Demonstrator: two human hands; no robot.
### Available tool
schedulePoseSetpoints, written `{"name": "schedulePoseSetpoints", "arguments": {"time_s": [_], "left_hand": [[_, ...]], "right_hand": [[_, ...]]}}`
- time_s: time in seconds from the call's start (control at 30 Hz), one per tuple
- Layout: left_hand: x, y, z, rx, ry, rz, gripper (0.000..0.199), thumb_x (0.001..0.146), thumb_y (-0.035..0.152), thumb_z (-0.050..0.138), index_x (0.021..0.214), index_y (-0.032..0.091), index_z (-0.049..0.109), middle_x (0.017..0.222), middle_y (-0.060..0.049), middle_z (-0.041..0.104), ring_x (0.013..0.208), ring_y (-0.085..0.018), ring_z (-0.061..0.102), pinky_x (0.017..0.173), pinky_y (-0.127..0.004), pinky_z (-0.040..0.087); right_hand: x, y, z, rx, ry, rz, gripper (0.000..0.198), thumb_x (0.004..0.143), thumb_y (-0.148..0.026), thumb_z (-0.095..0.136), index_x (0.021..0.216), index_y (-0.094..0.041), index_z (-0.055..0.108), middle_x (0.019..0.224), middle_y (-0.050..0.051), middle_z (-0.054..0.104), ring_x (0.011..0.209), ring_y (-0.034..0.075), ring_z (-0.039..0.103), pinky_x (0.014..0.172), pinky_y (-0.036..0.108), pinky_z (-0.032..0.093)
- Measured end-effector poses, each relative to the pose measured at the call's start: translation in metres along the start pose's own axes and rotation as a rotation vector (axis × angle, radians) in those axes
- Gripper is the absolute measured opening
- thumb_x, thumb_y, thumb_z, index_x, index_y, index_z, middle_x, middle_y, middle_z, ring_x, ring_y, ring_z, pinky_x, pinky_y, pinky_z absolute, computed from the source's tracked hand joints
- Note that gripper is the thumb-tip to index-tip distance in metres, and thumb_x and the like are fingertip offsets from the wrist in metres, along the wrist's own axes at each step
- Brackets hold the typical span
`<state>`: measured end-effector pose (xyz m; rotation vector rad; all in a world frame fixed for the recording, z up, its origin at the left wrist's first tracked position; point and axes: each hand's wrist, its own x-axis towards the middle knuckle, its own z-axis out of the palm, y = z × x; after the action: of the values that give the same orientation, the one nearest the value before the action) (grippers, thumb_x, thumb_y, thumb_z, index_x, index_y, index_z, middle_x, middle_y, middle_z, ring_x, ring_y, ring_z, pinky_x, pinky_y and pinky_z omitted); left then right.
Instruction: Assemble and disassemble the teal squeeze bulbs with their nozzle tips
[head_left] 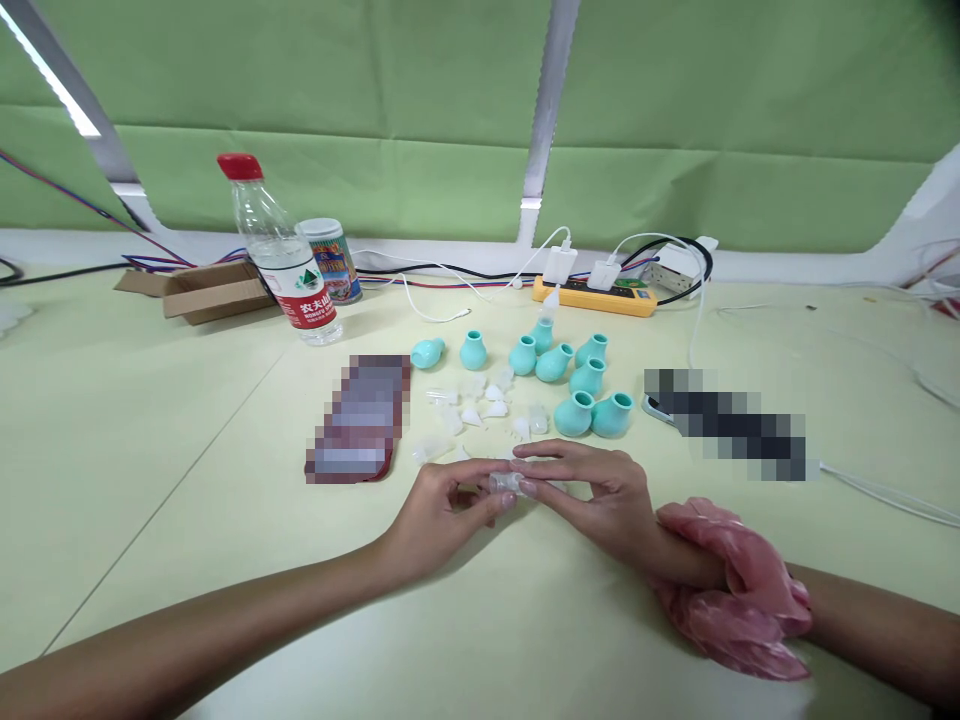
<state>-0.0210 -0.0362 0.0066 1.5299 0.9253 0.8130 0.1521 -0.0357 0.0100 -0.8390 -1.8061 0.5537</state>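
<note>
From my seat, I have my left hand (pixel 435 520) closed on a small clear plastic piece (pixel 505 482), my right hand (pixel 600 490) pinching its other end. It sits between my fingertips, nearer me than the scattered white bits (pixel 495 409); teal bulbs (pixel 574 413) stand beyond, a water bottle (pixel 289 265) farther left.

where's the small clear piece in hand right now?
Head view, just below centre: the small clear piece is at the fingertips of the left hand and right hand, nearer the camera than the teal bulbs.
</note>
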Motion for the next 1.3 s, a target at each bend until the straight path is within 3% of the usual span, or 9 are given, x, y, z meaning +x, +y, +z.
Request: {"name": "schedulePoseSetpoints", "arguments": {"time_s": [0.17,0.33,0.7,0.97,1.07,1.2,1.3], "left_hand": [[-0.0003,-0.0004,-0.0007,0.004,0.016,-0.001,0.031,0.074,0.028,0.057,0.102,0.017,0.060,0.075,-0.004,0.064,0.061,-0.011,0.054,0.061,-0.026,0.049],[-0.0002,-0.0003,-0.0007,0.012,0.030,0.010,0.031,0.074,0.028,0.057,0.102,0.017,0.060,0.074,-0.004,0.064,0.061,-0.012,0.055,0.061,-0.026,0.049],[-0.0014,0.0004,-0.0016,0.003,0.062,0.006,0.029,0.073,0.028,0.058,0.100,0.016,0.061,0.071,-0.003,0.064,0.059,-0.011,0.055,0.060,-0.024,0.048],[-0.0010,0.0006,-0.0014,-0.106,0.082,0.062,0.027,0.067,0.024,0.064,0.092,0.013,0.063,0.078,-0.005,0.065,0.065,-0.013,0.058,0.060,-0.025,0.050],[0.0001,-0.0010,-0.0022,-0.191,0.061,0.043,0.023,0.066,0.022,0.066,0.086,0.012,0.062,0.077,-0.006,0.063,0.061,-0.012,0.057,0.059,-0.025,0.050],[0.0004,-0.0047,-0.0038,-0.244,0.049,0.044,0.025,0.065,0.019,0.066,0.088,0.013,0.059,0.085,-0.006,0.061,0.075,-0.014,0.057,0.066,-0.026,0.049],[-0.0004,-0.0063,-0.0046,-0.261,0.030,0.053,0.025,0.066,0.017,0.065,0.090,0.015,0.058,0.089,-0.006,0.059,0.080,-0.015,0.057,0.067,-0.026,0.049]], "right_hand": [[0.0015,0.0010,0.0011,-0.026,-0.037,-0.193,0.034,0.071,-0.008,0.061,0.098,-0.029,0.062,0.076,-0.002,0.069,0.077,0.016,0.063,0.070,0.033,0.054],[0.0016,0.0010,0.0014,-0.065,-0.068,-0.261,0.037,0.072,-0.009,0.059,0.103,-0.029,0.058,0.080,-0.001,0.069,0.076,0.015,0.063,0.074,0.037,0.052],[0.0021,-0.0002,0.0020,-0.093,-0.111,-0.285,0.033,0.073,-0.006,0.057,0.102,-0.022,0.058,0.095,0.007,0.065,0.083,0.017,0.060,0.071,0.037,0.050],[-0.0018,0.0016,-0.0014,-0.262,-0.163,-0.343,0.032,0.072,-0.005,0.057,0.097,-0.025,0.057,0.098,0.005,0.063,0.091,0.019,0.054,0.080,0.043,0.043],[-0.0014,-0.0002,-0.0018,-0.214,-0.149,-0.329,0.031,0.073,-0.007,0.057,0.097,-0.025,0.057,0.099,0.005,0.063,0.090,0.018,0.054,0.076,0.039,0.045],[-0.0008,-0.0008,-0.0020,-0.277,-0.069,-0.269,0.029,0.071,-0.015,0.061,0.099,-0.022,0.056,0.097,0.006,0.063,0.089,0.020,0.054,0.075,0.041,0.042],[-0.0005,0.0009,-0.0011,-0.361,-0.027,-0.234,0.023,0.069,-0.019,0.063,0.092,-0.019,0.058,0.081,0.005,0.065,0.081,0.022,0.055,0.070,0.041,0.039]]}}
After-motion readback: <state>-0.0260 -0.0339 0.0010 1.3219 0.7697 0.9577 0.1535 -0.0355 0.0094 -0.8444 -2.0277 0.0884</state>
